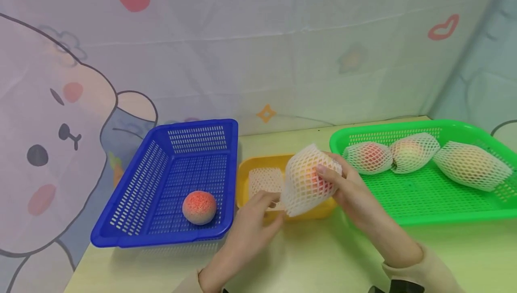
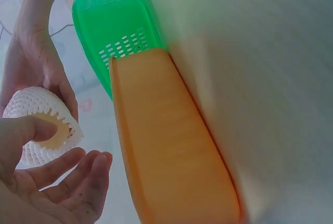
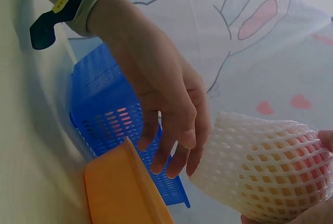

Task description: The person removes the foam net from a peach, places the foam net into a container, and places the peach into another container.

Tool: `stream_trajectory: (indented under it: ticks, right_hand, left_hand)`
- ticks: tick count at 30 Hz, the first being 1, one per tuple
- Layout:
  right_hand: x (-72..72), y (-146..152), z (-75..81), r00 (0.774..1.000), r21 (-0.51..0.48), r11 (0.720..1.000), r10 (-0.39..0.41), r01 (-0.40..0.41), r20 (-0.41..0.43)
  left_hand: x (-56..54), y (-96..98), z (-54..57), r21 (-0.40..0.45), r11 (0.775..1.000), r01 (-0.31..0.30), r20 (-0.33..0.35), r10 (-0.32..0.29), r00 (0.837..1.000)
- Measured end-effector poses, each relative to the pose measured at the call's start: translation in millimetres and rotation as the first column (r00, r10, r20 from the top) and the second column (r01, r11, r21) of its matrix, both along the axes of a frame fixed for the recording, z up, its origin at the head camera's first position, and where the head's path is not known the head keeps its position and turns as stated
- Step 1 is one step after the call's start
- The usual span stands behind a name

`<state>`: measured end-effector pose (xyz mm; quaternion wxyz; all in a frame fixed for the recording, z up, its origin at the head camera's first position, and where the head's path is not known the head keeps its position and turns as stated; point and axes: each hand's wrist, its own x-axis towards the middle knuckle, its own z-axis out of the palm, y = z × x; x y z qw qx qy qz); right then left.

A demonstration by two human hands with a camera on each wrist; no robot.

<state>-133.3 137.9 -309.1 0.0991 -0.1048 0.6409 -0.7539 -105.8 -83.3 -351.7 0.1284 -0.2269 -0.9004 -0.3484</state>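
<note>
In the head view, my right hand [image 1: 357, 196] holds a red-and-yellow peach [image 1: 319, 183] in a white foam net sleeve [image 1: 296, 190], thumb pressed on its side. The fruit is raised above the yellow tray [image 1: 256, 162]. My left hand [image 1: 252, 223] is at the sleeve's left end, its fingers parted and loosely bent. Through the left wrist view, the sleeve's open end shows pale fruit inside, with the left thumb [image 2: 39, 129] over that opening. A flat white foam net [image 1: 262, 178] lies in the tray, partly behind the left hand.
On the left stands a blue basket [image 1: 161, 241] with one bare red-and-white peach [image 1: 199, 207] inside. A green basket [image 1: 408, 205] on the right contains three netted fruits [image 1: 412, 151] along its back. A printed cloth [image 1: 291, 73] hangs behind the table.
</note>
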Motion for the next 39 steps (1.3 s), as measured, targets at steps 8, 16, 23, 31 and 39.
stream_trajectory:
  ticks: [8, 16, 23, 31, 39]
  right_hand:
    - [1.2, -2.8, -0.5, 1.000, -0.005, 1.000, 0.014, -0.014, -0.007]
    - [2.8, -4.2, -1.0, 0.999, -0.028, 0.999, 0.034, -0.034, -0.014]
    - [5.9, -4.6, 1.1, 0.999, -0.018, 0.999, 0.045, -0.045, -0.014]
    - [7.4, -6.0, 0.7, 0.999, -0.003, 0.999, 0.039, -0.039, -0.011]
    - [8.3, -7.9, 0.3, 0.999, -0.001, 0.999, 0.033, -0.033, 0.003]
  left_hand:
    - [-1.0, -0.5, 4.9, 0.065, 0.998, -0.020, 0.101, 0.013, 0.995]
    - [-2.5, -0.9, 6.3, 0.223, 0.975, -0.017, 0.207, -0.030, 0.978]
    - [-2.8, 1.6, 7.2, 0.456, 0.885, -0.091, 0.344, -0.081, 0.935]
    - [-2.5, 2.2, 7.9, 0.646, 0.731, -0.220, 0.526, -0.217, 0.823]
    - [-2.5, 3.8, 7.4, 0.740, 0.638, -0.214, 0.527, -0.352, 0.773]
